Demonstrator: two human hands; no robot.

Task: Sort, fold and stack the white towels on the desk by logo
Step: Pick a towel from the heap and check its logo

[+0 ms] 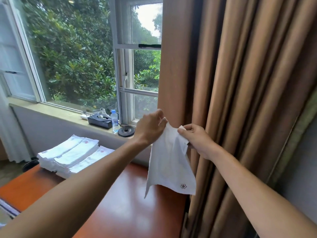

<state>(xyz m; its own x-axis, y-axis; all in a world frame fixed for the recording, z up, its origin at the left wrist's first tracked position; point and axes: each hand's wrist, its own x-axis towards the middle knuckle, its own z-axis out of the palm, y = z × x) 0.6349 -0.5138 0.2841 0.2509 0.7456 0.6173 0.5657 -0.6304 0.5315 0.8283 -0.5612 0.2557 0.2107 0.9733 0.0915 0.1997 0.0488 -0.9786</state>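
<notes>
A tall brown curtain [240,83] fills the right side of the view. To its left an open window [77,57] looks onto dense green leaves. Below me is a glossy reddish-brown desk [128,212].

At the desk's far left end, below the window sill, folded white towels [68,155] lie in low piles pressed side by side. Small red marks show on their top layers, too small to compare.

Both my bare arms reach forward over the desk. Between them I hold one white towel [169,165] up in the air, above the desk's right end and in front of the curtain. It hangs open and a little crumpled, and its lower edge appears just clear of the wood.

My left hand [151,127] pinches one top corner with fingers curled. My right hand [197,141] pinches the other top corner, close beside it. Near the towel's lower right corner is a small dark red flower-like logo [183,186].

I judge this to be the sorting step: the towel is spread so that I can read its logo. Next I would need to draw the two corners apart so the cloth hangs flat, fold it evenly, and lay it on the pile with the matching mark.
</notes>
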